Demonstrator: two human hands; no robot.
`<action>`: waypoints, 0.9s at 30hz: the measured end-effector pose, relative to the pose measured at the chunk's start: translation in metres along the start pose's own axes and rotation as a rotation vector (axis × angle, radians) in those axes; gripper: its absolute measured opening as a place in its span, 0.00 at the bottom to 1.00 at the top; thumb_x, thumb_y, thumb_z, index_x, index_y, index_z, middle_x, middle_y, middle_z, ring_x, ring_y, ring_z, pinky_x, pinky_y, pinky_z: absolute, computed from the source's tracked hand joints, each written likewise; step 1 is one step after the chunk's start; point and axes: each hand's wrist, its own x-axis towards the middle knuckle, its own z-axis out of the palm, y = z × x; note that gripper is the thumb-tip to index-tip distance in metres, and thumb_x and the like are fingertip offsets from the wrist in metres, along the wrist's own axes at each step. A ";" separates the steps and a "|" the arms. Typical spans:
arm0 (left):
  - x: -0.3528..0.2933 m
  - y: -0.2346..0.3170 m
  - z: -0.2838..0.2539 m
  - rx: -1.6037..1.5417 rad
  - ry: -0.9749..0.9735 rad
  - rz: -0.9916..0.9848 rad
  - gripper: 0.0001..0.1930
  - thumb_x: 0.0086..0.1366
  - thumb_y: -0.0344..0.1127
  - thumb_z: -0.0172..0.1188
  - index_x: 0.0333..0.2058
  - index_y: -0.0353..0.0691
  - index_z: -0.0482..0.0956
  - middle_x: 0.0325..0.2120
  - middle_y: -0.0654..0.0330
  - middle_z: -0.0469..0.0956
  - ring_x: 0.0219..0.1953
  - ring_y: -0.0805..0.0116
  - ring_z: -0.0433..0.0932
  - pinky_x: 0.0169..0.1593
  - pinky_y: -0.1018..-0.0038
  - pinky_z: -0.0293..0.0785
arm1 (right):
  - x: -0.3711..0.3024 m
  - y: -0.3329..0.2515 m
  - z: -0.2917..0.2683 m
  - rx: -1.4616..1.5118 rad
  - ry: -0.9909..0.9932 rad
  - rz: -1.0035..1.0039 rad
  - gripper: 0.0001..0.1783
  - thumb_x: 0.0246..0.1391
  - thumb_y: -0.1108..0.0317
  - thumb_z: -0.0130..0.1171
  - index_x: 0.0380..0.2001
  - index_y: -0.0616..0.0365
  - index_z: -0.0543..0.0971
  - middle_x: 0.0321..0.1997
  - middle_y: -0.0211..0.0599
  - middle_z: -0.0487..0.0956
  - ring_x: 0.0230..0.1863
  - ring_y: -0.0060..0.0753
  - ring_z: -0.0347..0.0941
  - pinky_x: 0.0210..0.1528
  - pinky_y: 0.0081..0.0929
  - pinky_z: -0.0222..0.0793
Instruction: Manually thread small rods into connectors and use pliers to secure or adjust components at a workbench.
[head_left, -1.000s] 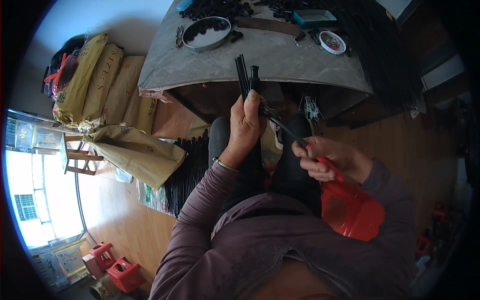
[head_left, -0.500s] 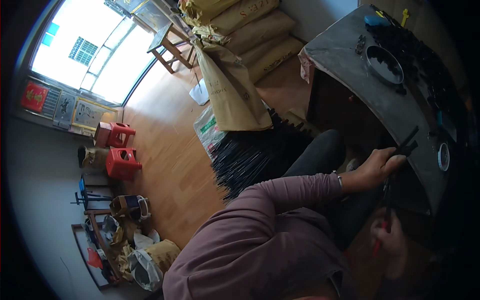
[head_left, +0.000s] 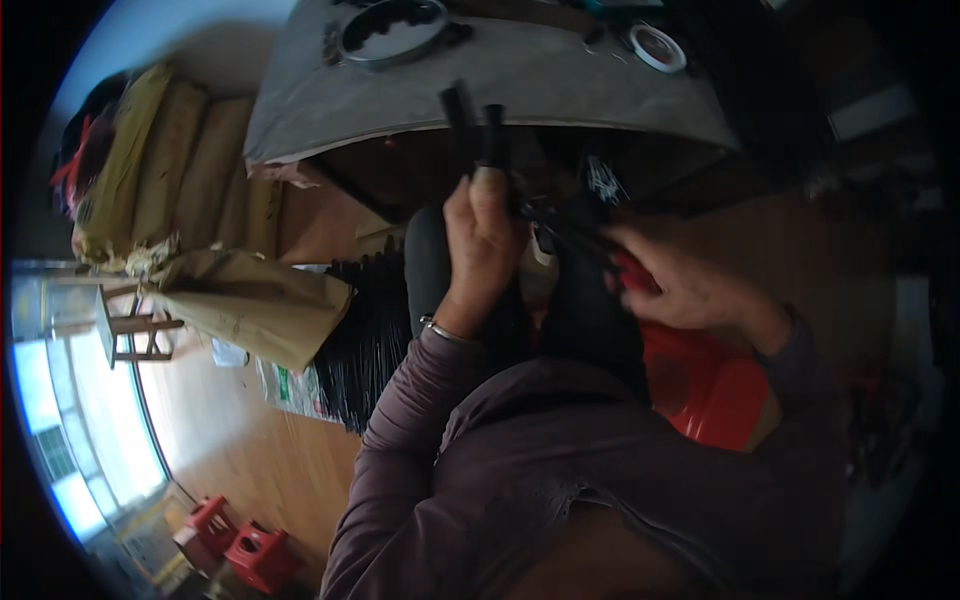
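My left hand [head_left: 478, 245] is closed around dark parts [head_left: 492, 130] that look like black plastic pieces, with two ends jutting up past the thumb in front of the table edge. Lower right of it, my right hand [head_left: 690, 288] grips red-handled pliers [head_left: 632, 270]. The dark jaws point up and left toward the underside of the left hand; whether they touch the black parts I cannot tell. Blur softens the right fingers and the tool. Both hands are held over my lap.
A grey table [head_left: 560, 90] lies ahead, bearing a round pan [head_left: 392, 52] of small black parts and a white roll [head_left: 657, 48]. Left of my knee stand a bundle of black rods [head_left: 365, 325] and a tan sack [head_left: 255, 300]. Something red [head_left: 705, 385] is under me.
My view has turned right, so the table now lies straight ahead. Both hands keep their hold, and the pliers have come up closer to my left hand.
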 end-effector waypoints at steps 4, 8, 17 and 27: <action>0.007 -0.001 0.007 -0.055 -0.102 -0.035 0.31 0.70 0.62 0.34 0.30 0.37 0.71 0.13 0.65 0.68 0.10 0.80 0.61 0.14 0.82 0.56 | -0.011 -0.008 0.004 -0.167 0.322 -0.151 0.09 0.58 0.68 0.55 0.36 0.63 0.75 0.26 0.37 0.78 0.20 0.23 0.73 0.23 0.18 0.68; 0.001 0.003 0.010 -0.024 -0.111 -0.041 0.32 0.69 0.63 0.34 0.31 0.36 0.70 0.12 0.64 0.67 0.10 0.79 0.61 0.14 0.81 0.56 | -0.010 0.023 0.025 1.035 -0.162 0.113 0.09 0.55 0.67 0.57 0.33 0.62 0.71 0.12 0.34 0.70 0.08 0.24 0.66 0.12 0.21 0.65; 0.003 -0.007 0.006 -0.118 -0.141 -0.081 0.33 0.67 0.66 0.35 0.31 0.36 0.70 0.11 0.65 0.63 0.09 0.79 0.60 0.13 0.81 0.55 | -0.012 -0.002 0.006 -0.224 0.231 -0.150 0.17 0.55 0.70 0.54 0.48 0.63 0.69 0.28 0.32 0.76 0.22 0.17 0.71 0.25 0.16 0.68; 0.002 -0.001 0.010 -0.149 -0.281 -0.087 0.31 0.69 0.63 0.37 0.34 0.36 0.70 0.14 0.65 0.69 0.10 0.81 0.62 0.13 0.83 0.54 | -0.017 -0.019 -0.008 0.390 -0.098 0.226 0.17 0.64 0.59 0.50 0.45 0.64 0.71 0.24 0.32 0.74 0.19 0.20 0.71 0.20 0.21 0.71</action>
